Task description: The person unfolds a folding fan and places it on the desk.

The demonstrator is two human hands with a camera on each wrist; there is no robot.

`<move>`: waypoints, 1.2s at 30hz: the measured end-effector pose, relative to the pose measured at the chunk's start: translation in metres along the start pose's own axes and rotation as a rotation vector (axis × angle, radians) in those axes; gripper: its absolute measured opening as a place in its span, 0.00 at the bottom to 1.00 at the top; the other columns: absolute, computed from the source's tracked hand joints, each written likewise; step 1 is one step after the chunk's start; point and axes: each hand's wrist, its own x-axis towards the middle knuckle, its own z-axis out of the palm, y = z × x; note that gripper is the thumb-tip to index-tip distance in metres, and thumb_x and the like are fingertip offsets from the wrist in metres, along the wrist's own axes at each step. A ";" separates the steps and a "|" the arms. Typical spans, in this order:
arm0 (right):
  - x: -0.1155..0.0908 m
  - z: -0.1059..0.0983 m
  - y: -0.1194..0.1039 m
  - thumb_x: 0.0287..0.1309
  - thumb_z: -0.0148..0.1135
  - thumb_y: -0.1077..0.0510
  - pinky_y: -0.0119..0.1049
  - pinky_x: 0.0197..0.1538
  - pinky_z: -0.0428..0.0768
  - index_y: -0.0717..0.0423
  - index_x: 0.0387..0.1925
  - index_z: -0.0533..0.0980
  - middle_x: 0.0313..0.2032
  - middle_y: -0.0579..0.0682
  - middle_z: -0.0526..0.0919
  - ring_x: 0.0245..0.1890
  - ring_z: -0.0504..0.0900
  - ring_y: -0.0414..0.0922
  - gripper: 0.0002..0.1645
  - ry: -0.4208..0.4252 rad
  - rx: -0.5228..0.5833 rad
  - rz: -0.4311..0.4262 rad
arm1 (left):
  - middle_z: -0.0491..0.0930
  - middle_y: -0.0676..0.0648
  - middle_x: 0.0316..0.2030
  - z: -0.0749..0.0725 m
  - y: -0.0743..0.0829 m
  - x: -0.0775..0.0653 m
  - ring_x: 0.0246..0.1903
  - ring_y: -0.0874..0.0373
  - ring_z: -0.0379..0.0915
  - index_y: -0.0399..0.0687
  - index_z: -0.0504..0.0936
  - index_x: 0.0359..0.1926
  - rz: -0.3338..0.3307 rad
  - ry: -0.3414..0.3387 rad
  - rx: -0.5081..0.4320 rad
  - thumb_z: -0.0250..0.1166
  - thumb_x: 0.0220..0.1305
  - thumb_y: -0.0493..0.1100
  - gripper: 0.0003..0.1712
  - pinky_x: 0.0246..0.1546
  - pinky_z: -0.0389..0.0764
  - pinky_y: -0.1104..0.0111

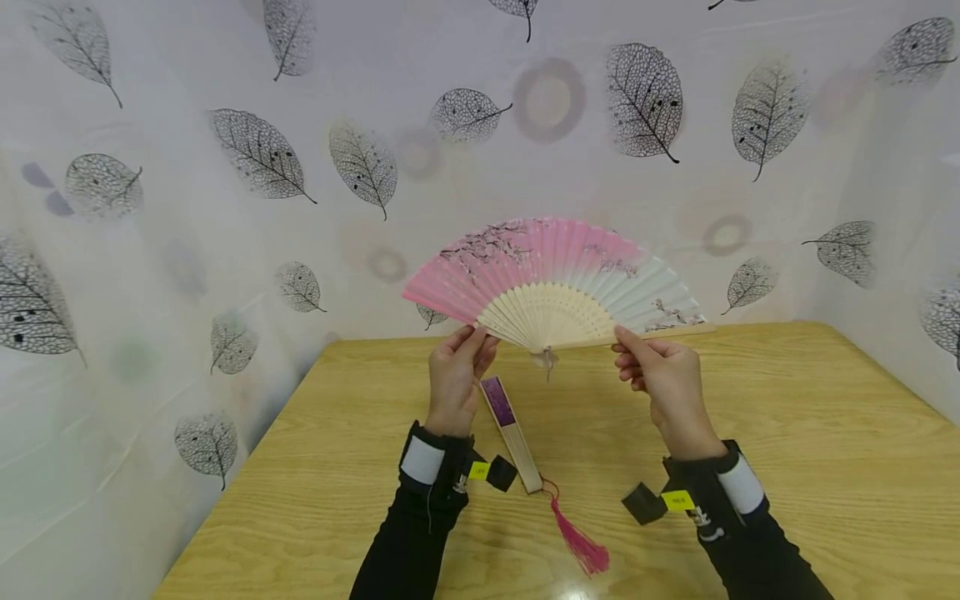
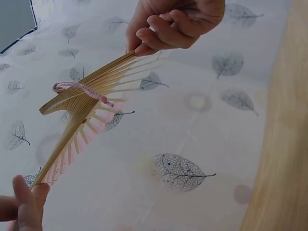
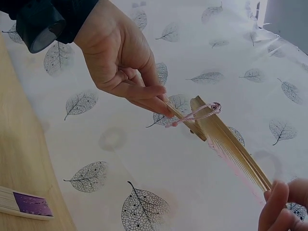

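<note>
A spread folding fan (image 1: 551,312), its pink-to-white cloth printed with blossom branches on pale wooden ribs, is held up above the table. My left hand (image 1: 456,371) pinches its left outer rib between thumb and fingers. The right hand (image 1: 663,379) pinches the right outer rib. A short pink cord loop (image 2: 82,90) hangs at the pivot, seen from below in the left wrist view. Below, a closed folding fan (image 1: 513,437) with purple cloth and a pink tassel (image 1: 577,542) lies on the table, between the forearms; nothing touches it.
The wooden table (image 1: 300,500) runs back to a white curtain (image 1: 480,183) printed with dark leaves, which also stands along both sides. Small black cameras are strapped to both wrists.
</note>
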 end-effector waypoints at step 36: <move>0.002 -0.002 0.001 0.52 0.65 0.46 0.24 0.16 0.69 0.45 0.16 0.79 0.15 0.38 0.77 0.15 0.74 0.33 0.14 0.021 0.079 0.033 | 0.80 0.52 0.22 0.004 -0.005 0.001 0.22 0.68 0.78 0.39 0.75 0.30 -0.024 0.012 -0.095 0.55 0.63 0.30 0.06 0.27 0.81 0.81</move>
